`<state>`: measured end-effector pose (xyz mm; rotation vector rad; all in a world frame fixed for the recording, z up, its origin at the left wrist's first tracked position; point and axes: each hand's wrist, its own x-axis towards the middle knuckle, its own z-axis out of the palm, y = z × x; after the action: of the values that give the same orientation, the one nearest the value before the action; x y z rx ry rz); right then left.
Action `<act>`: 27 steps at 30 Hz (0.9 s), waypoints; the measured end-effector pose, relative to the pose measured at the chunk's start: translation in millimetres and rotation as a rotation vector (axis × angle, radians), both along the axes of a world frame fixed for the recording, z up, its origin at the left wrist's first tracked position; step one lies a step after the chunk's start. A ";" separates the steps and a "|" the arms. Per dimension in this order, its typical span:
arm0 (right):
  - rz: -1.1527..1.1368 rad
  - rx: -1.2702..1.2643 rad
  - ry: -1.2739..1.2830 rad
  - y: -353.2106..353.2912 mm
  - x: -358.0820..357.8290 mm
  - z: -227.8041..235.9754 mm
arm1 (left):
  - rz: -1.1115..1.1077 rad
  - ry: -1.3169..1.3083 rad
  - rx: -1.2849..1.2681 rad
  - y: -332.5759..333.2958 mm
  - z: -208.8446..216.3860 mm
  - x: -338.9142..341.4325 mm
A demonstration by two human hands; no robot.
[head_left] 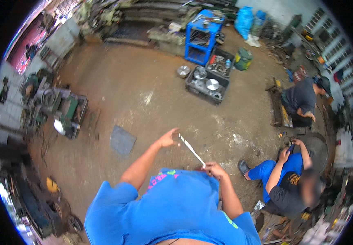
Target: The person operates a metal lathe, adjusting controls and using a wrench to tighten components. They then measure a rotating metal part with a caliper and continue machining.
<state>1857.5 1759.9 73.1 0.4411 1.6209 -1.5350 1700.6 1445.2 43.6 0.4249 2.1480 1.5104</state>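
Before us slants a slim white strip (192, 150) — right hand (215, 170) pinching its near end, left hand (168, 138) half-open by its far tip, contact unclear; we judge it light, stiff, best held at its ends.

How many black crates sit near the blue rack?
2: the nearer crate, holding round metal parts; the farther crate, behind it, left of the green drum. Others may be hidden.

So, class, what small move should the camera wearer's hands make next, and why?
Probably close the left hand on the far end of the white strip: that hand looks open there, while the right hand grips the near end.
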 end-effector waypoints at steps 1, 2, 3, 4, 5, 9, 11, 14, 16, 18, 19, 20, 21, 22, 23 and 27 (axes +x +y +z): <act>0.038 -0.113 0.054 -0.9 -26.3 11.1 | -0.005 -0.086 0.069 -9.0 12.2 -16.4; 0.078 -0.189 0.080 0.4 -54.3 20.8 | -0.008 -0.188 0.133 -15.0 25.1 -33.4; 0.133 -0.182 0.129 -0.3 -82.2 27.7 | 0.039 -0.181 0.174 -19.2 38.1 -48.2; 0.182 -0.168 0.169 -2.3 -114.9 34.9 | 0.086 -0.184 0.204 -22.5 52.8 -64.0; 0.236 -0.055 0.236 -4.6 -148.4 42.4 | 0.159 -0.250 0.205 -25.4 68.3 -79.8; 0.385 0.244 0.570 -16.7 -292.0 85.3 | 0.349 -0.256 0.327 -39.2 132.6 -153.2; 0.404 0.266 0.680 -27.7 -355.6 116.2 | 0.491 -0.271 0.358 -41.2 165.7 -184.9; 0.431 0.250 0.878 -56.1 -443.9 168.6 | 0.628 -0.228 0.440 -47.6 214.2 -237.1; 0.499 0.228 0.991 -82.8 -494.6 201.8 | 0.694 -0.154 0.479 -53.8 237.1 -265.0; 0.597 0.189 1.087 -110.3 -533.7 229.4 | 0.715 -0.054 0.549 -59.3 250.3 -278.0; 0.623 0.150 1.103 -127.9 -554.3 241.6 | 0.726 0.006 0.588 -64.6 255.7 -290.5; 0.662 0.130 1.126 -146.7 -575.5 252.3 | 0.761 0.045 0.608 -70.8 260.0 -304.1; 0.697 0.111 1.145 -165.8 -595.2 261.2 | 0.793 0.085 0.627 -77.2 263.4 -316.9; 0.730 0.093 1.158 -184.2 -613.7 268.5 | 0.826 0.115 0.637 -84.8 266.0 -328.8; 0.765 0.075 1.193 -202.2 -632.3 275.3 | 0.866 0.105 0.659 -94.7 268.5 -339.6; 0.768 -0.006 1.224 -278.6 -695.7 283.2 | 0.982 0.140 0.686 -144.1 270.6 -381.2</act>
<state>1161.8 1481.2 356.3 -1.2494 2.2188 -1.1723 1319.4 1301.1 314.2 -0.4256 1.9479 2.8313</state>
